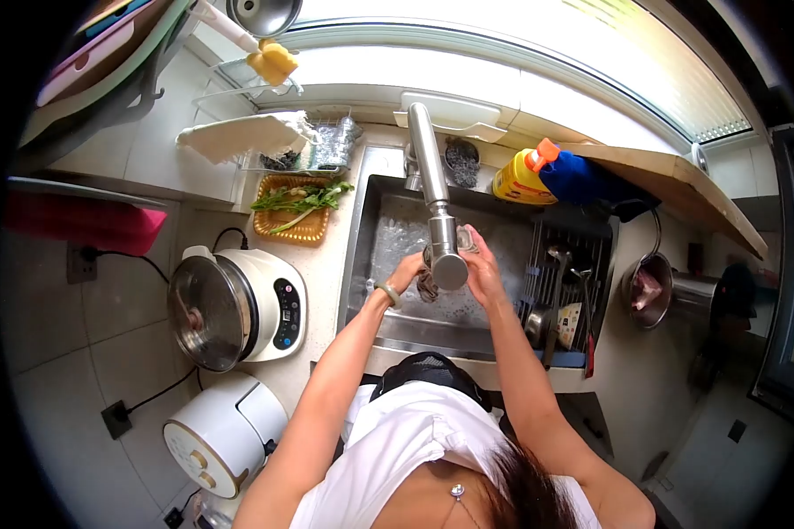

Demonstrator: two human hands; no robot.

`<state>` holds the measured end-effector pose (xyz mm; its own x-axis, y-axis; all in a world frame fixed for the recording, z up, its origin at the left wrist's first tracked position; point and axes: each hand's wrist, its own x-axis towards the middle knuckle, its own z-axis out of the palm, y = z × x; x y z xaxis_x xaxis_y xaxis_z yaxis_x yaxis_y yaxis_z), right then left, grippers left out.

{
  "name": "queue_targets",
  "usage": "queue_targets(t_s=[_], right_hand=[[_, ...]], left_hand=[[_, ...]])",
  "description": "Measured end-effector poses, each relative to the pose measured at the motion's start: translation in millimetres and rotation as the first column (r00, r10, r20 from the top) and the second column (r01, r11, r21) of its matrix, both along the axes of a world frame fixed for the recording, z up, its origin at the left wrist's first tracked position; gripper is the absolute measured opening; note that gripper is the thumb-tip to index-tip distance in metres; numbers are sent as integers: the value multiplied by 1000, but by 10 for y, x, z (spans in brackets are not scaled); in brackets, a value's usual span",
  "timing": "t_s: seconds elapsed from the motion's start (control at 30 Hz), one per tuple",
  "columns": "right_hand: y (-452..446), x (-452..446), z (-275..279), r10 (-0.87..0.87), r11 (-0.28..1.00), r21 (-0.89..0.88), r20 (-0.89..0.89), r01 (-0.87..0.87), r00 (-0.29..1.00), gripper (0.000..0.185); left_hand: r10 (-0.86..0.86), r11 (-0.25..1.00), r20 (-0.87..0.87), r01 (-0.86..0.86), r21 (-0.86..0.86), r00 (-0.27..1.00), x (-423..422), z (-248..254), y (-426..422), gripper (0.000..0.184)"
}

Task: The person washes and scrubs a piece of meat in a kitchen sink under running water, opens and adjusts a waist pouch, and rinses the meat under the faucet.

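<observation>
My left hand (406,271) and my right hand (483,275) are close together over the sink (388,331), one on each side of the tap head (450,270). A crumpled, brownish, cloth-like thing (427,287) hangs from the fingers of my left hand. My right hand is curled around a pale greyish piece (466,239), which looks like part of the same thing. The tap head hides the middle, so I cannot see whether the two parts join. Suds and water cover the sink floor.
A drying rack (538,273) with utensils fills the sink's right side. Behind stand a yellow bottle (513,180) and a wooden board (679,189). On the left are a basket of greens (313,231), a glass-lidded cooker (269,300) and a white appliance (212,432). A metal bowl (651,304) holds meat.
</observation>
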<state>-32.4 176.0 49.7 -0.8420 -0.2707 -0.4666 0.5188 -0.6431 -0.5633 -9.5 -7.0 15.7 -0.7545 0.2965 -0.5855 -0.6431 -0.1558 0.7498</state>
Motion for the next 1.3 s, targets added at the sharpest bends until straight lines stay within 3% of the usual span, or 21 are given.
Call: queue_targets(t_s=[0.03,0.13,0.23,0.4,0.47,0.53,0.6,0.63,0.7,0.73,0.77,0.8,0.87,0.9,0.97,1.0,1.07,1.13,1.2,1.23,1.3], right_hand=[[2,-3,82,30,995,99,-14,-28,999,60],[111,3,121,211,950,229,35,-213,977,62],[199,-13,160,217,888,414,13,-202,976,56],[523,-86,-11,244,682,729,-166,-48,956,43],[616,-130,18,160,659,751,-80,-46,984,37],[640,-155,60,160,637,771,-99,-26,982,32],[663,-159,38,170,570,819,-193,64,966,30],[654,-149,17,167,569,820,-194,66,967,30],[589,-71,-152,-68,764,614,-225,196,972,29],[509,5,-253,-68,764,614,-226,196,972,29],[395,107,-373,-55,736,663,-141,135,989,31],[269,197,-435,-47,705,706,-50,69,998,34],[-70,259,-170,-104,860,495,410,-126,906,41],[-161,259,-187,-104,860,494,412,-126,905,41],[-243,228,-295,43,976,-215,321,28,946,54],[-164,200,-405,37,976,-213,321,35,946,54],[84,165,-889,497,667,-691,134,-278,857,49],[77,326,-1631,513,571,-768,59,-290,856,37],[-303,487,-1432,-19,952,-261,460,156,888,26],[-536,450,-556,-165,981,-14,454,192,876,20],[-641,509,-467,-225,969,-13,354,246,908,21]], left_hand=[[-40,995,-205,21,-97,978,42,176,7,29],[-121,972,-275,58,-226,954,44,339,6,31],[220,966,-229,-245,-85,948,45,102,-22,15],[339,940,-235,-333,68,911,-46,352,-203,18],[159,878,-387,-309,-366,908,-51,598,-215,23],[152,914,-294,-247,-322,944,-70,580,-283,27],[-243,828,-518,-103,-552,820,-115,623,-269,26],[-445,709,-470,-21,-705,762,-105,646,-271,21],[-477,593,-486,-140,-793,732,-124,577,-196,20],[-511,459,-494,-262,-849,703,-143,529,-138,19],[-368,518,-601,-380,-766,710,-141,459,-55,18],[-415,508,-688,-476,-718,595,-153,277,-11,20],[-280,682,-582,-268,-680,763,-49,54,181,21],[-226,744,-471,-160,-648,853,38,-94,282,22],[-209,836,-444,-77,-544,871,214,-97,500,26],[-204,875,-590,-124,-468,781,253,206,618,28],[-363,781,-654,-167,-602,664,388,650,772,26],[-415,780,-645,-113,-615,642,385,452,722,29],[-233,901,-674,-105,-421,701,288,-248,605,32],[-150,871,-593,-179,-458,791,111,-267,518,29],[82,797,-416,-310,-518,906,-260,-227,346,40]])
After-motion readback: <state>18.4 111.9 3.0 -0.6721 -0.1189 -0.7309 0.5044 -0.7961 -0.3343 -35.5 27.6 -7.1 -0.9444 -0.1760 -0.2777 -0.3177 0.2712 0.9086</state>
